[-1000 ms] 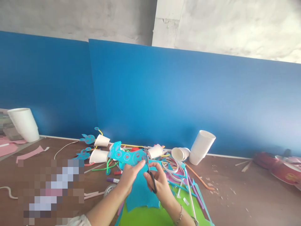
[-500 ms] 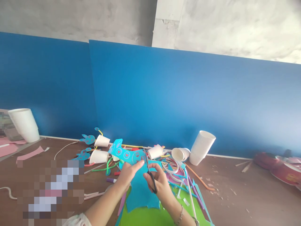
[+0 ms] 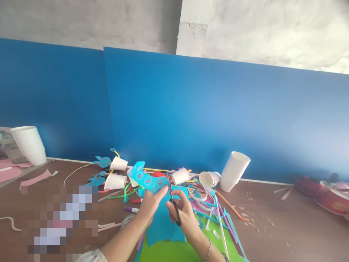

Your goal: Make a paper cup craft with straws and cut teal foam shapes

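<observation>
My left hand [image 3: 153, 203] pinches a strip of blue paper [image 3: 147, 180] with its thumb on top. Pink circles, hearts and a small drawn face mark the strip, and its left end bends upward. Black-handled scissors [image 3: 174, 209] are in my right hand [image 3: 184, 211], fingers at the loops. Their blades point up and away, right at the strip's right edge; whether they touch the paper I cannot tell. Under my hands lies a larger sheet of blue paper [image 3: 163, 227] with a jagged lower edge, on top of green paper [image 3: 163, 251].
Paper cups [image 3: 181, 176] lie among straws and scraps behind my hands. Cup stacks stand at right [image 3: 235, 171] and far left [image 3: 28, 145]. Blue rabbit cutouts [image 3: 103, 161] sit left. A blue partition [image 3: 218, 116] borders the table's back. A purple marker [image 3: 131, 209] lies beside my left hand.
The blue strip has turned slightly, and its end at the blades now looks rounder. My left hand has shifted a little; the scissors stay nearly in place.
</observation>
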### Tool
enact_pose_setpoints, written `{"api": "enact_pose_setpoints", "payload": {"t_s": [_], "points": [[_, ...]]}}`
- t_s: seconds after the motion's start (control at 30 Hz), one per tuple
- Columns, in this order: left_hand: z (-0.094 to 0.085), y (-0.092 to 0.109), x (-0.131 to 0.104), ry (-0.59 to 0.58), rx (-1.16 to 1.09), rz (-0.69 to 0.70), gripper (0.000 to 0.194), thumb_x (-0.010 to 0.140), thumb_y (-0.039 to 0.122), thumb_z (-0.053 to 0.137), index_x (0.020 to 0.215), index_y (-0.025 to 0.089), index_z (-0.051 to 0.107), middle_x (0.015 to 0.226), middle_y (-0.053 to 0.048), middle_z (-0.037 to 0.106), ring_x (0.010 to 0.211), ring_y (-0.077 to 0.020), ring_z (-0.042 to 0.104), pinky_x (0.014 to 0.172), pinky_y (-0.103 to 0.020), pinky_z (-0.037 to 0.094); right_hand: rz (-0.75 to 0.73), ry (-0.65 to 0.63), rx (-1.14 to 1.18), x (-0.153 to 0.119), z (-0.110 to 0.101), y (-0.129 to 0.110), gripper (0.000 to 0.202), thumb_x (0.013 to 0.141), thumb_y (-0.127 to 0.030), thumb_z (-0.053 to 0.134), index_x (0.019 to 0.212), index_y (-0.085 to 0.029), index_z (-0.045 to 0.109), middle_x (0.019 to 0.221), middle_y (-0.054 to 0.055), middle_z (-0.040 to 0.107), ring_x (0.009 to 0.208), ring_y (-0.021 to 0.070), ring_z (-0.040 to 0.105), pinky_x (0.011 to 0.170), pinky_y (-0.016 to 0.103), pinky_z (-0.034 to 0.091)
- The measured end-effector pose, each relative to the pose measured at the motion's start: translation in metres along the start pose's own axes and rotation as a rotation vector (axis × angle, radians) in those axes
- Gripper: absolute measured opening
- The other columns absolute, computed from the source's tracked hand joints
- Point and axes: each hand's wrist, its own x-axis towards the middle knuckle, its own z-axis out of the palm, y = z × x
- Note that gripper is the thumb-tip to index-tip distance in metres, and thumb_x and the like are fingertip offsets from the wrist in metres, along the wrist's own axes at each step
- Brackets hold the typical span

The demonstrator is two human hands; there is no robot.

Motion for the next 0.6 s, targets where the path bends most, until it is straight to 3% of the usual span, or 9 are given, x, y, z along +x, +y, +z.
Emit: {"api": "enact_pose_setpoints", "payload": {"t_s": [0.27,0.6], "points": [[0.001,0.001,-0.001,0.054,-0.013,-0.013,0.031,0.062,0.037,0.074,0.084,0.016,0.071,0.088,-0.007,0.075,0.092,-0.0304,0.066,0.087,-0.040,0.047,0.018,-0.013,0.002,-0.002,-0.001,-0.004,0.043,0.074,-0.052,0.069,0.092,-0.022,0.044,0.044,-0.014,0.036,0.036,0.0050,0.030,0.036,0.017,0.023],[-0.004,0.011,-0.001,-0.006,0.002,-0.063,0.028,0.062,0.034,0.075,0.083,0.016,0.071,0.083,-0.006,0.075,0.090,-0.0300,0.066,0.084,-0.039,0.048,0.044,-0.024,0.002,0.001,-0.004,0.001,0.041,0.074,-0.049,0.070,0.092,-0.022,0.044,0.044,-0.015,0.036,0.036,0.0046,0.029,0.035,0.016,0.023]]}}
